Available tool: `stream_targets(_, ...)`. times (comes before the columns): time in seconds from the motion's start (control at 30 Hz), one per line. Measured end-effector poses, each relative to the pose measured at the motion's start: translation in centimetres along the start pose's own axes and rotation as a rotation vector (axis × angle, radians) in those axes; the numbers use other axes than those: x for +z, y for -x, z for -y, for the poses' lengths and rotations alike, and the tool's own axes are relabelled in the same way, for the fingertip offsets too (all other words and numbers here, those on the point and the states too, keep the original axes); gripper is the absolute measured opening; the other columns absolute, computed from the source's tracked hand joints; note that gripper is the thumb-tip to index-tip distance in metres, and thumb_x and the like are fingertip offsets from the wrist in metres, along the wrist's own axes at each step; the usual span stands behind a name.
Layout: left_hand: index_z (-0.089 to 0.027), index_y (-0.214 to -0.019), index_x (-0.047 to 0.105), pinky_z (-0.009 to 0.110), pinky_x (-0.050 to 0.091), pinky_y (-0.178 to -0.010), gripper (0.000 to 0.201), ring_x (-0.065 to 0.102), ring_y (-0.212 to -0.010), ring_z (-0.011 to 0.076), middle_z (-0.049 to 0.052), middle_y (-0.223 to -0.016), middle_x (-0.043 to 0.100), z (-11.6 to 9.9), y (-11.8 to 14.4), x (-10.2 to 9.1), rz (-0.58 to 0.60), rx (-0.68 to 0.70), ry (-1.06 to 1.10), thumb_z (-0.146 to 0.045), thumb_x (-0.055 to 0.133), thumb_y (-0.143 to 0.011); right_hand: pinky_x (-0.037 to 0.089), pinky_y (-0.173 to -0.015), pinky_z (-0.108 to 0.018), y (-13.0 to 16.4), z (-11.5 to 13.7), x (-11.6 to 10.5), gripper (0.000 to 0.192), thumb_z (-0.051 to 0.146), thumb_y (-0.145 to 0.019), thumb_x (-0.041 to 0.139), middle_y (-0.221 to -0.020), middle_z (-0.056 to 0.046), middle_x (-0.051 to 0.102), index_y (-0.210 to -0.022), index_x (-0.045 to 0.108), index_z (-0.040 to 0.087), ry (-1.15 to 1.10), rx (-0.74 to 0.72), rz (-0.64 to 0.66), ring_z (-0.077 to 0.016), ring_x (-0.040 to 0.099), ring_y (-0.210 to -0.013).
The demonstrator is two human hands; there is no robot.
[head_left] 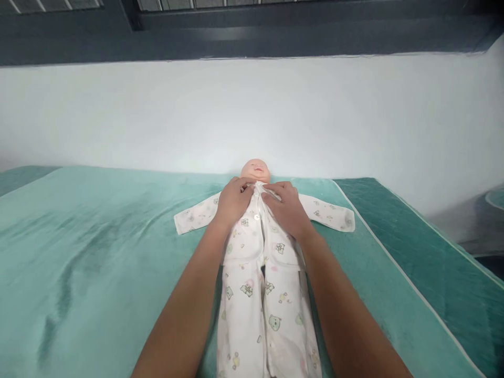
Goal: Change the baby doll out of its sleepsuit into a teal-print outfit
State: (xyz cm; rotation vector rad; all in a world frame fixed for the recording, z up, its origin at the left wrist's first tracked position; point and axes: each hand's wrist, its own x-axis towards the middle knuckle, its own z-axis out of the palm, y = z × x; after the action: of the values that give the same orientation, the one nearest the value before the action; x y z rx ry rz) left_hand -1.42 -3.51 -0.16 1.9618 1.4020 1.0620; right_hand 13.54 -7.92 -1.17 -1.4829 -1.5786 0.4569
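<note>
A baby doll (255, 169) lies on its back, its head toward the wall. It wears a white baby shirt (244, 239) printed with small bears, and matching baby trousers (244, 315). Both sleeves are spread out to the sides. At the collar, my left hand (236, 199) pinches the left front edge between thumb and fingers. Opposite it, my right hand (288, 207) has its fingers closed on the right edge of the collar. A pale button (257, 217) shows on the front just below my hands. My fingertips partly hide the neckline.
A green plush blanket (118, 252) lies under the doll, with a darker green border (413, 231) on the right. Behind it rises a white wall (197, 115), with a dark window frame (252, 37) above. A rounded object (494, 198) is at the far right edge.
</note>
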Motion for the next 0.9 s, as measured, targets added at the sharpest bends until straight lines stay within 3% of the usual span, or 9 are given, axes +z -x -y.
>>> stream_targets(0.1, -0.021, -0.087, 0.067, 0.026, 0.044, -0.073, 0.02, 0.057, -0.078, 0.0146, 0.002, -0.09, 0.064, -0.7, 1.3, -0.8, -0.002, -0.037, 0.094, -0.033, 0.052, -0.085, 0.041, -0.082, -0.033, 0.6, 1.3, -0.9, 0.019, 0.037, -0.082, 0.056, -0.099, -0.005, 0.058, -0.09, 0.061, 0.021, 0.012, 0.036, -0.017, -0.0193, 0.052, -0.089)
stream_targets(0.23, -0.02, -0.081, 0.064, 0.025, 0.042, -0.067, 0.02, 0.056, -0.075, 0.014, 0.002, -0.086, 0.064, -1.6, 2.3, -1.5, 0.075, -0.022, 0.12, -0.038, 0.055, -0.083, 0.034, -0.061, -0.029, 1.3, 2.5, -1.6, 0.023, 0.042, -0.08, 0.059, -0.08, -0.002, 0.057, -0.077, 0.051, 0.021, 0.176, 0.109, 0.104, -0.0169, 0.048, -0.069)
stream_targets(0.47, -0.021, -0.077, 0.065, 0.024, 0.04, -0.063, 0.011, 0.055, -0.071, 0.0129, 0.001, -0.082, 0.065, -2.0, 2.4, -1.5, 0.148, 0.022, 0.068, -0.028, 0.057, -0.079, 0.03, -0.061, -0.029, 1.4, 2.8, -0.7, 0.011, 0.028, -0.086, 0.049, -0.081, -0.006, 0.058, -0.078, 0.051, 0.02, 0.324, 0.046, 0.059, -0.0191, 0.051, -0.073)
stream_targets(0.63, -0.019, -0.08, 0.064, 0.024, 0.041, -0.062, 0.015, 0.056, -0.07, 0.0129, 0.003, -0.082, 0.067, -1.4, 2.2, -1.7, 0.149, -0.064, 0.227, -0.032, 0.058, -0.08, 0.03, -0.06, -0.03, 1.5, 3.1, -0.3, 0.014, 0.032, -0.085, 0.054, -0.085, -0.009, 0.059, -0.084, 0.052, 0.019, 0.45, 0.05, 0.071, -0.021, 0.053, -0.073)
stream_targets(0.9, -0.018, -0.08, 0.065, 0.023, 0.042, -0.064, 0.017, 0.057, -0.072, 0.012, 0.003, -0.085, 0.066, -1.2, 2.2, -1.5, 0.15, -0.123, 0.386, -0.034, 0.063, -0.077, 0.03, -0.06, -0.031, 0.3, 3.1, 0.6, 0.014, 0.025, -0.085, 0.049, -0.075, -0.011, 0.061, -0.074, 0.055, 0.017, 0.505, 0.048, 0.049, -0.0211, 0.055, -0.069)
